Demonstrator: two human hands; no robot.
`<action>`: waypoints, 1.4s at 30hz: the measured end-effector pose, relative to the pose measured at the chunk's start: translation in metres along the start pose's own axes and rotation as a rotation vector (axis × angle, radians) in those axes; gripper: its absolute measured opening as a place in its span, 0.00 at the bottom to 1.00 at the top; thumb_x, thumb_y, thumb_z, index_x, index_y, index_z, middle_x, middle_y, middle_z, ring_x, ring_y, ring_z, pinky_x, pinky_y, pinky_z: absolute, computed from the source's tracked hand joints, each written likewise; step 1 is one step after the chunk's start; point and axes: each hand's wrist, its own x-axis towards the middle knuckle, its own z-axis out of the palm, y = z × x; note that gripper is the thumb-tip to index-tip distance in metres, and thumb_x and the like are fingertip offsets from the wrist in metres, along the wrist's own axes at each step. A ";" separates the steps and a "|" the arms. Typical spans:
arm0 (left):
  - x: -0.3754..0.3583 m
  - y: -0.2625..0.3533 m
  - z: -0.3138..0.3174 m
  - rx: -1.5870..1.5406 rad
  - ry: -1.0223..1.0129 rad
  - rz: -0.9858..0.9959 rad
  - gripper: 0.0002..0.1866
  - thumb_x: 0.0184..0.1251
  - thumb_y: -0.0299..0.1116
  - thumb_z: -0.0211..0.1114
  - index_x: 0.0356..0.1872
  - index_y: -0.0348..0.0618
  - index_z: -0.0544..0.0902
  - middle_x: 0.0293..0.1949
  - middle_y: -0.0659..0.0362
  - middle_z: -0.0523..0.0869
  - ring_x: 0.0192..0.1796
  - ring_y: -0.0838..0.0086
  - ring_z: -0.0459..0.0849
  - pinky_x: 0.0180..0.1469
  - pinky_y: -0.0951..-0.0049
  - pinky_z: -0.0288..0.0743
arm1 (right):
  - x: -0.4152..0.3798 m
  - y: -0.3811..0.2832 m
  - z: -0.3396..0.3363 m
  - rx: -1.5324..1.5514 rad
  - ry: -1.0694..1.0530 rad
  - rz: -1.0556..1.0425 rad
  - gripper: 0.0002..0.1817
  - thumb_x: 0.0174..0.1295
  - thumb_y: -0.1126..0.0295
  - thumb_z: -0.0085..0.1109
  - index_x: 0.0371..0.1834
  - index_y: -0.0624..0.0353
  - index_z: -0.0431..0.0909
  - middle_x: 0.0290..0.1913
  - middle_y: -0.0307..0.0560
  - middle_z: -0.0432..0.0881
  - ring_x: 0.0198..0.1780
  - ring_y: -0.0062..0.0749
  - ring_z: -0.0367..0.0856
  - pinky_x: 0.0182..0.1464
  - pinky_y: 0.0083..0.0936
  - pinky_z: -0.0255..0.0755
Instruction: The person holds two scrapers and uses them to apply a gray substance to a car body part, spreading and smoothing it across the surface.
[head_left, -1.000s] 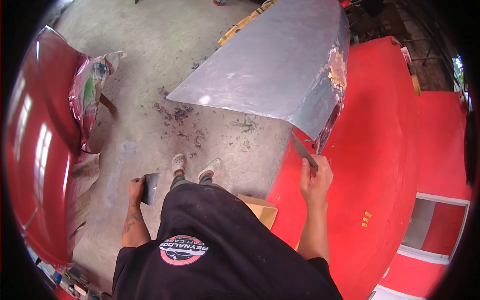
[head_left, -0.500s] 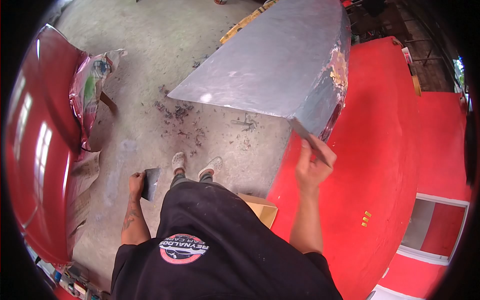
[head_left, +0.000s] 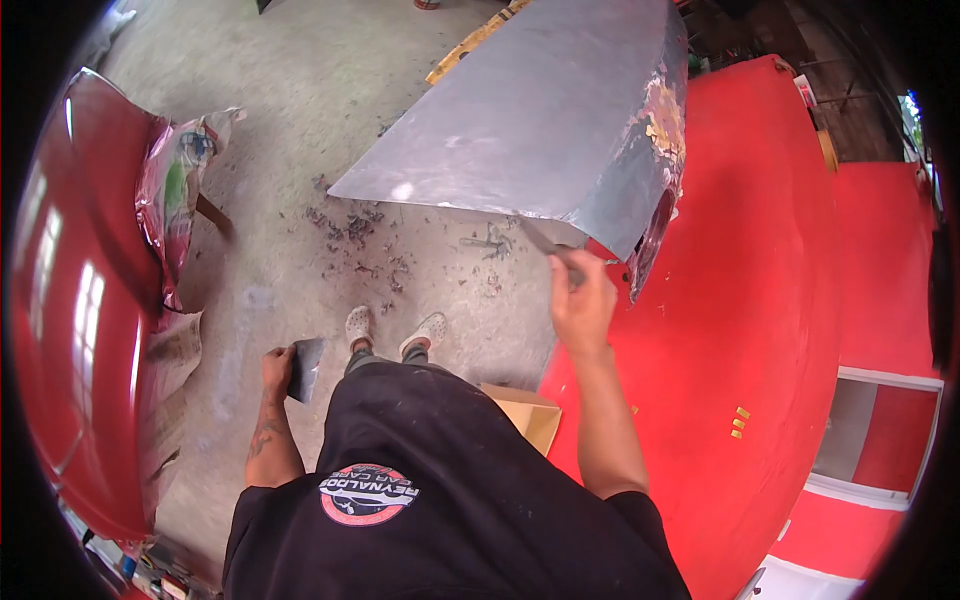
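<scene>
My right hand [head_left: 583,305] is closed around a thin, flat grey scraper [head_left: 545,240]. Its far end is at the near edge of a grey car body panel [head_left: 500,130]; whether it touches is blurred. Along the panel's right side runs a patch of peeling, flaking paint [head_left: 665,120]. Low on the left, my left hand [head_left: 279,370] grips a dark, flat rectangular plate [head_left: 305,368] by its edge, away from the panel.
A glossy red car panel [head_left: 75,300] with crumpled masking plastic [head_left: 175,185] stands at left. Dark flakes [head_left: 350,225] litter the concrete floor [head_left: 270,190]. To the right is a red wall [head_left: 740,280]. A cardboard box [head_left: 525,415] sits near my legs.
My right hand has moved left and slightly up with the scraper, from the panel's corner along its near edge. My left hand stays nearly still with the plate.
</scene>
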 end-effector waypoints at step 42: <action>-0.004 -0.004 0.006 -0.058 -0.002 0.000 0.20 0.63 0.44 0.65 0.34 0.31 0.85 0.26 0.55 0.84 0.31 0.73 0.80 0.38 0.68 0.74 | 0.009 -0.002 -0.007 0.221 0.197 -0.306 0.18 0.52 0.89 0.61 0.42 0.61 0.68 0.40 0.60 0.85 0.38 0.51 0.85 0.42 0.40 0.78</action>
